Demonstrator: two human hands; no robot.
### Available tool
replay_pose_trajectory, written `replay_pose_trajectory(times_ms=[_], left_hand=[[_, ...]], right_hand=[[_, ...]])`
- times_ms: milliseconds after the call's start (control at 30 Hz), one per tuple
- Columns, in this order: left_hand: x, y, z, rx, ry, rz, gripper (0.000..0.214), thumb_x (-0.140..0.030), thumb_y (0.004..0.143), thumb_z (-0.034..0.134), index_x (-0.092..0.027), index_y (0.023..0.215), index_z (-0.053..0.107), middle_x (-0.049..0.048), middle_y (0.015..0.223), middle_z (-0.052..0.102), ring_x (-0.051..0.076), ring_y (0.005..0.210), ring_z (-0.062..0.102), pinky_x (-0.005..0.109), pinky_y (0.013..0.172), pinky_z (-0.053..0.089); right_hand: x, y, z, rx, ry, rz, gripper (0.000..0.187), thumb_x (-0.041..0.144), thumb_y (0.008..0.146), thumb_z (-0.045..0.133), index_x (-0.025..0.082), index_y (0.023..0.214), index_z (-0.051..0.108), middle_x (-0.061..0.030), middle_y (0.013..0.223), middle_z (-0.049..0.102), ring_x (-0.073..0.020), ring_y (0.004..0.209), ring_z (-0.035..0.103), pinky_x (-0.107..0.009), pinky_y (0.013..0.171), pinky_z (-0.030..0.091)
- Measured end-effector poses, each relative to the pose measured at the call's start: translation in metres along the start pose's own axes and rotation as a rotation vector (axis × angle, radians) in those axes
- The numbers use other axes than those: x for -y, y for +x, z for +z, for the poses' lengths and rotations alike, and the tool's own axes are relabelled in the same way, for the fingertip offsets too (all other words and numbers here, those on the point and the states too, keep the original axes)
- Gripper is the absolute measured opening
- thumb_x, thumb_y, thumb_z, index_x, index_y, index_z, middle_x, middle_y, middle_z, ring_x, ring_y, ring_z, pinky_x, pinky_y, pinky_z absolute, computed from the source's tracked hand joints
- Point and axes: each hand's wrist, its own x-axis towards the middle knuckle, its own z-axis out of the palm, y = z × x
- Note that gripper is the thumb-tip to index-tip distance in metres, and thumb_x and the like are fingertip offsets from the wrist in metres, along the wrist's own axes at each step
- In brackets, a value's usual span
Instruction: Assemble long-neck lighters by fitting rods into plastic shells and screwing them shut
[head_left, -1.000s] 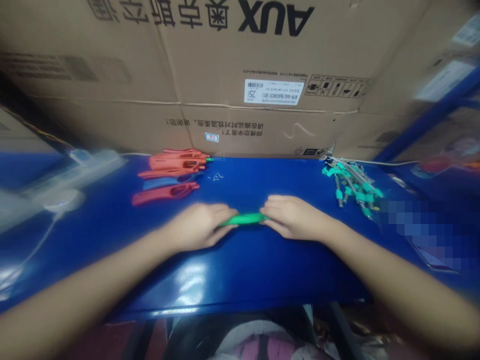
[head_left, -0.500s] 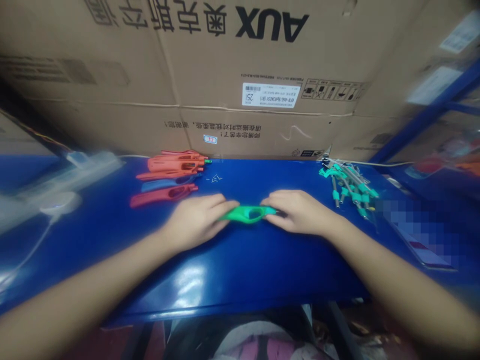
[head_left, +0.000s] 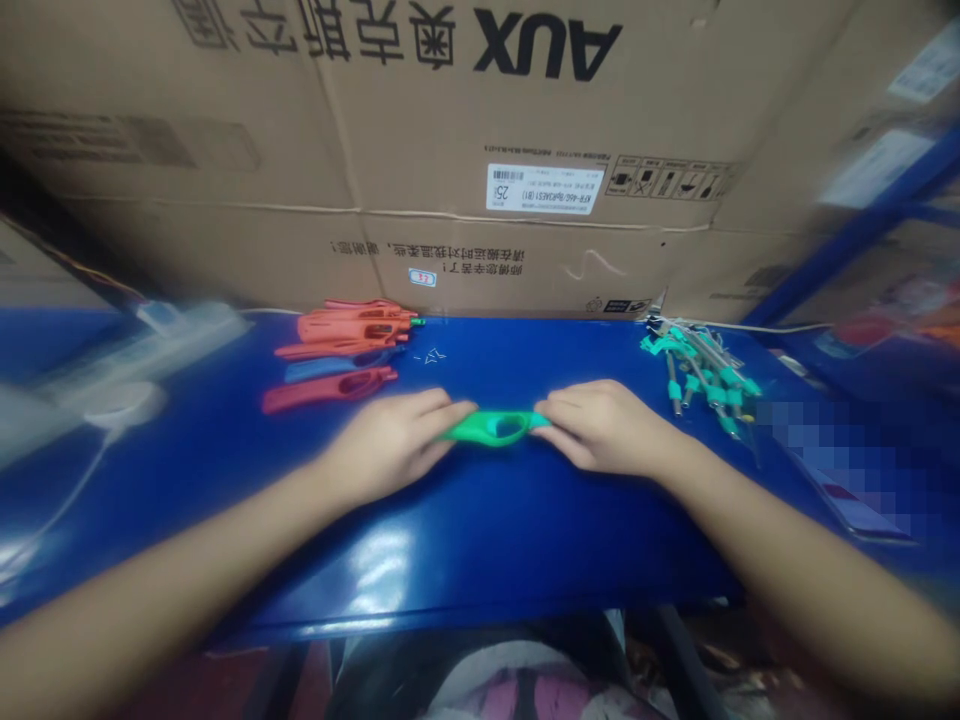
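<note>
Above the middle of the blue table, a green plastic lighter handle (head_left: pixel 472 430) with an oval opening is held level between my two hands. My left hand (head_left: pixel 394 435) is closed on its left end, fingers and thumb pinching it. My right hand (head_left: pixel 600 425) is closed at the other end, gripping a teal lighter nozzle piece (head_left: pixel 538 421) that meets the handle. The rest of that nozzle is hidden in the right fingers. Teal also shows inside the handle's opening.
Red, orange and blue lighter handles (head_left: pixel 334 388) lie at the back left. A pile of metal nozzles with teal ends (head_left: pixel 701 375) lies at the back right. A cardboard sheet (head_left: pixel 420 130) stands behind the blue table (head_left: pixel 480 540). A white round device (head_left: pixel 124 405) with a cable is at left.
My right hand has shifted slightly along the handle, and the dark nozzle part seen by its fingers is now covered. My left hand stays nearly in place.
</note>
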Motion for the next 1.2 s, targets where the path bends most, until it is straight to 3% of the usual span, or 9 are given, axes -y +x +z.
replay_pose_trajectory(times_ms=[233,500,667,800,1067,1200], left_hand=[[0.003,0.007,0.005,0.055,-0.253,-0.203,0.035,-0.037,0.095,0.062,-0.018,0.125,0.062,0.0071,0.107,0.063,0.019,0.094,0.063,0.031,0.083,0.052],[0.012,0.006,0.013,0.14,-0.341,-0.246,0.031,-0.033,0.091,0.066,-0.017,0.118,0.068,0.0072,0.105,0.062,0.02,0.092,0.063,0.033,0.084,0.053],[0.011,0.006,0.012,0.156,-0.36,-0.243,0.031,-0.03,0.091,0.065,-0.018,0.119,0.068,0.0073,0.106,0.061,0.02,0.093,0.063,0.033,0.084,0.053],[0.01,0.005,0.013,0.161,-0.346,-0.236,0.032,-0.031,0.092,0.063,-0.018,0.121,0.068,0.0076,0.108,0.061,0.02,0.092,0.062,0.033,0.082,0.054],[0.01,0.004,0.013,0.164,-0.303,-0.225,0.036,-0.033,0.095,0.059,-0.016,0.126,0.066,0.0085,0.111,0.061,0.02,0.093,0.063,0.033,0.084,0.054],[0.01,0.004,0.012,0.176,-0.278,-0.234,0.035,-0.036,0.097,0.058,-0.017,0.125,0.066,0.0083,0.108,0.061,0.02,0.091,0.063,0.034,0.082,0.054]], right_hand=[[-0.003,0.006,-0.014,0.282,0.066,0.277,0.019,0.031,0.099,0.054,0.018,0.086,0.059,-0.0044,0.083,0.066,-0.0168,0.07,0.056,-0.027,0.058,0.03],[-0.021,0.0,-0.011,0.401,0.106,0.341,0.017,0.033,0.099,0.054,0.018,0.09,0.058,-0.005,0.091,0.063,-0.0176,0.076,0.056,-0.026,0.059,0.031],[-0.019,0.0,-0.013,0.397,0.136,0.343,0.022,0.041,0.096,0.058,0.02,0.09,0.058,-0.0036,0.09,0.062,-0.0165,0.073,0.054,-0.026,0.057,0.03],[-0.019,0.0,-0.014,0.405,0.172,0.37,0.016,0.037,0.096,0.056,0.021,0.094,0.057,-0.0022,0.091,0.062,-0.0154,0.072,0.053,-0.026,0.056,0.03],[-0.02,0.001,-0.014,0.363,0.137,0.333,0.02,0.039,0.091,0.063,0.02,0.097,0.062,-0.006,0.099,0.064,-0.02,0.085,0.059,-0.028,0.067,0.038],[-0.037,-0.008,-0.027,0.344,0.113,0.478,0.021,0.039,0.091,0.06,0.022,0.101,0.064,-0.0067,0.106,0.067,-0.0208,0.088,0.062,-0.028,0.071,0.042]])
